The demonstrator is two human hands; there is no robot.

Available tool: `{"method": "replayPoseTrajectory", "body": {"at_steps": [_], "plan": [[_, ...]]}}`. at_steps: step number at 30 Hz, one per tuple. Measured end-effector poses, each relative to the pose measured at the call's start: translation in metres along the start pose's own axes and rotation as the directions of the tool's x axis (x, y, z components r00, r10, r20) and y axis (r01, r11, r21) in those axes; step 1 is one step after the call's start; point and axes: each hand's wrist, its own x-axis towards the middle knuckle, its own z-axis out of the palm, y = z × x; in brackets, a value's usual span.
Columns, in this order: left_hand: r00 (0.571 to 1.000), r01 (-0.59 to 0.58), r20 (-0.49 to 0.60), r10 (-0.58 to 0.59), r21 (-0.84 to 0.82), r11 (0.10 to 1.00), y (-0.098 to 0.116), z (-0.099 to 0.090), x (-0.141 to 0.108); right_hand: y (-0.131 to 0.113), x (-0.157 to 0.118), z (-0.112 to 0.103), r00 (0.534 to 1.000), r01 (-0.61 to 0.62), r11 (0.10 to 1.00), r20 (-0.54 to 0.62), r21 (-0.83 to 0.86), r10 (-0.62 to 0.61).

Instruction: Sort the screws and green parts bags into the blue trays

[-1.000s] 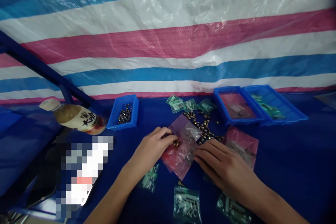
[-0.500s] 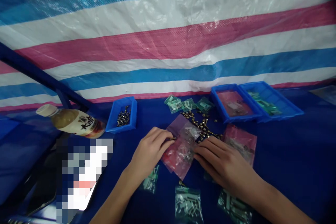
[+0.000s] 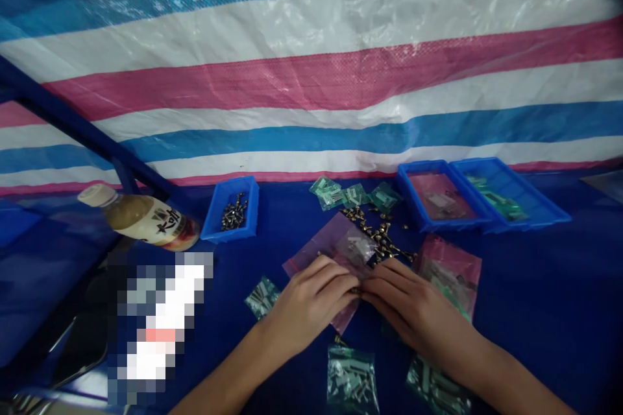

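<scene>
Head view: left hand (image 3: 310, 307), right hand (image 3: 416, 311) together, fingertips meeting on small brass part (image 3: 355, 290) above purple plastic bag (image 3: 327, 243).

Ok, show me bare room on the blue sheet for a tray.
Blue sheet shows right of the pink bag, below the blue trays, and between the screw bin and the purple bag. Crowded around the left hand and right hand, among the loose brass screws.

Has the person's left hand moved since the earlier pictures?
Yes: the left hand has moved to the right and slightly downward in view, farther from the blue plastic tray of screws.
</scene>
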Motion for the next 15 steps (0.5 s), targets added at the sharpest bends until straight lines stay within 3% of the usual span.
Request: {"method": "replayPoseTrajectory", "body": {"at_steps": [4, 8, 15], "plan": [[0.999, -0.005, 0.054, 0.004, 0.019, 1.0, 0.0002, -0.0024, 0.001, -0.0026, -0.0009, -0.0025, 0.999, -0.022, 0.996, -0.026, 0.089, 0.024], [0.992, -0.004, 0.129, -0.003, 0.053, 0.999, -0.0001, -0.003, 0.0026, -0.0023, -0.0016, -0.0014, 0.999, 0.012, 0.999, -0.048, 0.052, -0.009], [0.971, 0.142, 0.208, -0.121, -0.086, 0.986, 0.0035, -0.0071, 0.0087, -0.0036, -0.0025, -0.0023, 0.995, 0.097, 0.994, -0.033, -0.049, -0.099]]}}
